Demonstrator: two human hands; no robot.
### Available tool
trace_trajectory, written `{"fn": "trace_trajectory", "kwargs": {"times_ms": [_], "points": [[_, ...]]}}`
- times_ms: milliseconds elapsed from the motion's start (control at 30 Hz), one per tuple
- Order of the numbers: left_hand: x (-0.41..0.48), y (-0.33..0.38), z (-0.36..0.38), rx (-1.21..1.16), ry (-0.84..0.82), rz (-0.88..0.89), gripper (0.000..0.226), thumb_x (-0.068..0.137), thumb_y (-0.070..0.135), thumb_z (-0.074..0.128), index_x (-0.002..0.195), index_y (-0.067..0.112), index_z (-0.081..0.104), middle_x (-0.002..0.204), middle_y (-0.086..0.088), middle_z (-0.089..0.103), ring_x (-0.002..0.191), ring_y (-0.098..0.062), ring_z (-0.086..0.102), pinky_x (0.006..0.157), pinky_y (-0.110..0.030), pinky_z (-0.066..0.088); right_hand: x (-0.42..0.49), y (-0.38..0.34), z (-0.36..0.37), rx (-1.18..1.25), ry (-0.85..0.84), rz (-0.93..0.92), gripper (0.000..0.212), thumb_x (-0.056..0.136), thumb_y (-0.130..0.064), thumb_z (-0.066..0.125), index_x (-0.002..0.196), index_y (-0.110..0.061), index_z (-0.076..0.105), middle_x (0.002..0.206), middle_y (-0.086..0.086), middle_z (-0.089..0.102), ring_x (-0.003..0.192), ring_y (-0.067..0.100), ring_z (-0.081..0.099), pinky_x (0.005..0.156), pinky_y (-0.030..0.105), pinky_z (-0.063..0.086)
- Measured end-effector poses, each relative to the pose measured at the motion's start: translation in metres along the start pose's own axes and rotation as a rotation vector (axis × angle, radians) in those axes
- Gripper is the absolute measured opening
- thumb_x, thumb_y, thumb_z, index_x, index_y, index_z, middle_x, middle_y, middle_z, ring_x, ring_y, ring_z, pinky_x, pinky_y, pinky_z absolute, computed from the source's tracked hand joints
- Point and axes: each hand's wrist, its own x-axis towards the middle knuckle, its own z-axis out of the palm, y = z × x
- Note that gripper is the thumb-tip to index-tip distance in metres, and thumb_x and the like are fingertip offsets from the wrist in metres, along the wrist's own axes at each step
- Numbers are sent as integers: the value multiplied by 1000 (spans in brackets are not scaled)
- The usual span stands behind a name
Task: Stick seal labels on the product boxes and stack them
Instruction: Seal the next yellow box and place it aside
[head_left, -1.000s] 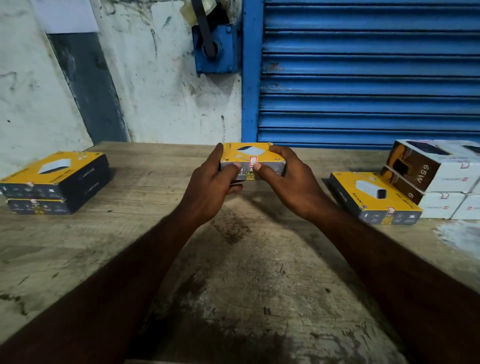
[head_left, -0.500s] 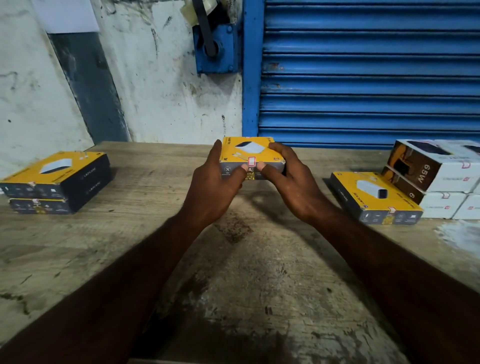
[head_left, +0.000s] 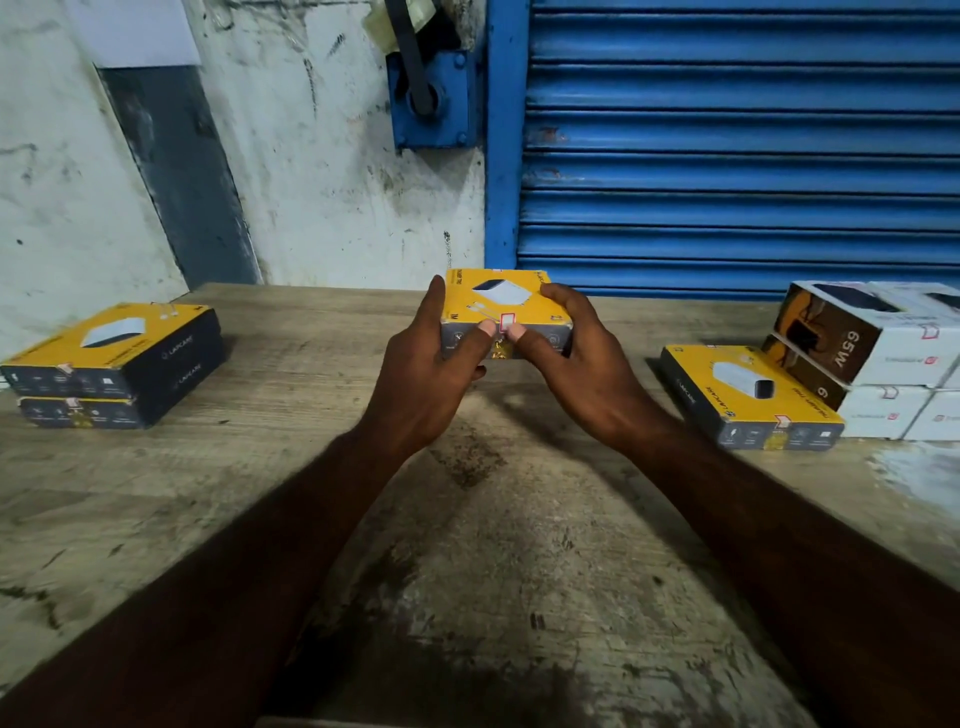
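The left grip (head_left: 423, 374) and right grip (head_left: 587, 364) cover the near corners of the yellow box (head_left: 498, 296); its underside and the fingers beneath are hidden. The white boxes (head_left: 904, 358) run off the right edge. Side print on the left stack (head_left: 114, 364) is too small to read. The top edge cuts off the handle of the blue bracket (head_left: 457, 104).

The left hand (head_left: 431, 374) and right hand (head_left: 587, 364) are gripping the held box (head_left: 506, 299) at its two ends, blocking both sides. Left of the held box, a broad strip of bare table (head_left: 311, 374) is lying open as far as the two-box stack (head_left: 114, 364), well apart. Right of it, a narrower gap is running to the single yellow box (head_left: 753, 397), with white boxes (head_left: 893, 358) piling up just beyond. Behind it, the wall (head_left: 311, 182) and blue shutter (head_left: 727, 156) are closing off the table's far edge. In front, open tabletop is stretching between the forearms.
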Motion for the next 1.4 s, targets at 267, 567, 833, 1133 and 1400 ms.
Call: {"fn": "trace_trajectory", "kwargs": {"times_ms": [267, 567, 833, 1133, 1400], "points": [[2, -1, 0, -81, -22, -33, 60, 101, 29, 57, 154, 16, 33, 114, 6, 66, 104, -18, 69, 83, -41, 61, 2, 1, -1, -1, 27, -29, 56, 94, -25, 71, 142, -19, 44, 104, -21, 61, 81, -18, 60, 74, 3, 45], [13, 7, -12, -528, -102, -476, 24, 99, 23, 60, 112, 4, 66, 105, -13, 74, 88, -24, 74, 80, -39, 63, -3, -4, 0, 9, -20, -93, 61, 91, -16, 74, 141, -23, 39, 110, -33, 62, 97, -15, 61, 91, 17, 52], [13, 9, -13, -462, -86, -337, 29, 100, 17, 59, 124, 1, 63, 113, -13, 74, 105, -29, 72, 86, -42, 61, -4, -10, 2, 94, -51, -41, 54, 89, -24, 78, 130, -26, 44, 119, -19, 66, 106, -2, 66, 91, 24, 54], [11, 7, -13, -310, -131, -119, 39, 100, 12, 58, 139, 9, 53, 123, -9, 71, 112, -28, 69, 93, -49, 57, 2, -9, -1, 402, -168, 177, 60, 69, -15, 78, 126, -17, 59, 118, 12, 71, 107, 22, 69, 95, 50, 56], [9, 8, -12, -297, -142, -99, 39, 100, 11, 58, 139, 11, 52, 121, -8, 72, 111, -27, 70, 95, -50, 56, 2, -12, -6, 479, -174, 258, 40, 85, -6, 74, 122, -13, 61, 115, 8, 74, 106, 27, 72, 90, 42, 60]]}}
